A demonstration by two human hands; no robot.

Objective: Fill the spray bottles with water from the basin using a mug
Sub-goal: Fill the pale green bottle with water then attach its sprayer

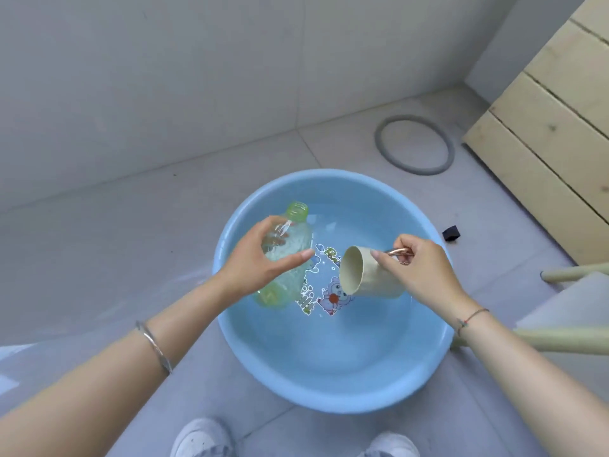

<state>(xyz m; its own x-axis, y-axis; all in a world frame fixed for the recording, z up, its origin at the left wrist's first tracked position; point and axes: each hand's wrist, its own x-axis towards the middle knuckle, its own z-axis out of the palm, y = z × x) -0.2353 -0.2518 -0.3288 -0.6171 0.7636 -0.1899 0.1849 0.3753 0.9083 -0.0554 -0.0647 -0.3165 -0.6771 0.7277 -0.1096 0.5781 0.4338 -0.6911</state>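
Observation:
A blue plastic basin (329,387) sits on the tiled floor in front of me, holding water over a cartoon print. My left hand (263,262) grips a clear green bottle (290,232) over the basin's left side. The bottle has no cap or sprayer on it; its threaded neck points up and away from me. My right hand (418,268) holds a beige mug (362,275) by its copper-coloured handle above the water, right of the bottle. The mug is tipped on its side with its mouth facing the bottle, a short gap between them.
A grey ring (414,145) lies on the floor beyond the basin. A pale wooden cabinet (553,133) stands at the right, with a small black object (450,233) by the basin rim. Pale furniture legs (560,339) reach in at the right. My white shoes (201,438) are just below the basin.

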